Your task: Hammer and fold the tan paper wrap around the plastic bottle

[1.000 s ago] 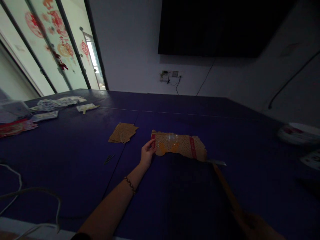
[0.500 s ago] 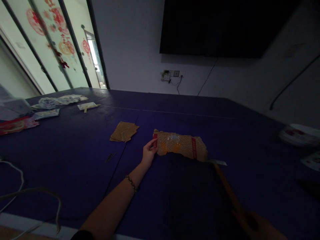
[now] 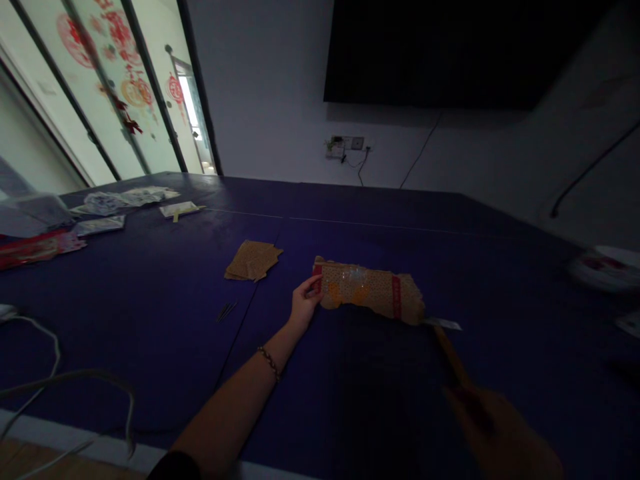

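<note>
With twelve o'clock straight ahead, the long cardboard strip [image 3: 370, 291] sits over the middle of the violet tabletop [image 3: 165, 313]; whether it lies fully flat cannot be told. Its long axis runs crosswise, the left end toward half past nine, the right end dipping toward half past three. The wood-handled hammer [image 3: 453, 353] crosses it differently: its handle slopes from the head toward five o'clock, while its metal head lies nearly along the nine-to-three line, one end at the strip's right edge. Whether metal meets cardboard is unclear.

The left hand [image 3: 305, 300] reaches in from seven o'clock, forearm extended, thumb and fingers pinched on the strip's red-banded left end. A beaded-looking bracelet [image 3: 270, 363] circles the wrist. The right hand [image 3: 495, 427], dim and blurred, comes from five o'clock and is wrapped around the handle; its separate fingers cannot be made out.

The strip is brown and densely dotted, with ragged edges, a red band near each end, orange patches and a glossy, transparent-looking area. At ten o'clock from the left hand lies a stack of brown cardboard pieces [image 3: 254, 260], notched and angular. Nearer, toward nine, are thin, dark nail-like rods [image 3: 227, 311], well apart from the strip.
</note>
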